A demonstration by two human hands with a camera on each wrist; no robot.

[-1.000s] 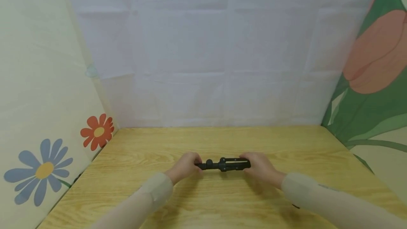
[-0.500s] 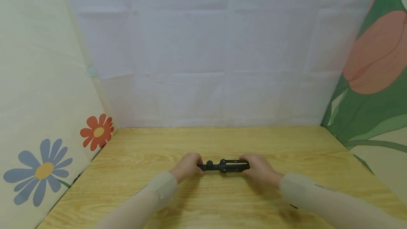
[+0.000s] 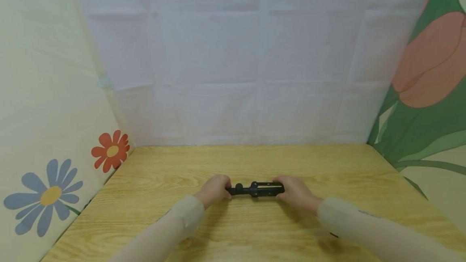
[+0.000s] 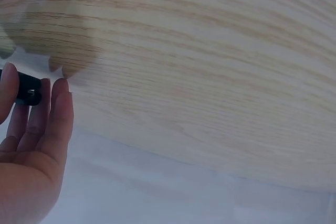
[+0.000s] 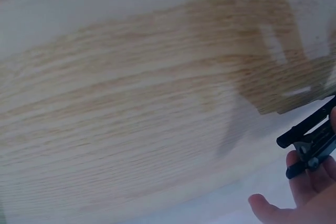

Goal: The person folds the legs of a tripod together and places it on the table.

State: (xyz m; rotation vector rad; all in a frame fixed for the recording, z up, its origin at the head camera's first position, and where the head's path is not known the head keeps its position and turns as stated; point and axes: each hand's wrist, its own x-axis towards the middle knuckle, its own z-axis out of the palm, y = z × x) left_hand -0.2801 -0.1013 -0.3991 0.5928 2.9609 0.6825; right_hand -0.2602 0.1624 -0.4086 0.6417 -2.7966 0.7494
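A small black tripod (image 3: 253,189) with its legs folded together lies sideways between both hands in the head view. My left hand (image 3: 214,191) pinches its narrow left end, just beside a round knob. On the other side, my right hand (image 3: 297,192) grips the leg ends. In the left wrist view, thumb and fingers of the left hand (image 4: 31,166) hold the tripod's dark end (image 4: 27,88). The right wrist view has the tripod's feet (image 5: 310,148) sticking out of the right hand (image 5: 310,198), partly cut off by the frame edge.
A wood-grain table (image 3: 233,233) lies under the hands. A creased white sheet (image 3: 233,72) hangs behind it. Flower-printed cloths stand at the left (image 3: 51,112) and right (image 3: 429,132). A small dark mark (image 3: 333,235) shows by the right forearm.
The hands have come very slightly closer together, the left forearm shifting right and the right hand a little left. Both still hold the tripod, which stays in nearly the same place.
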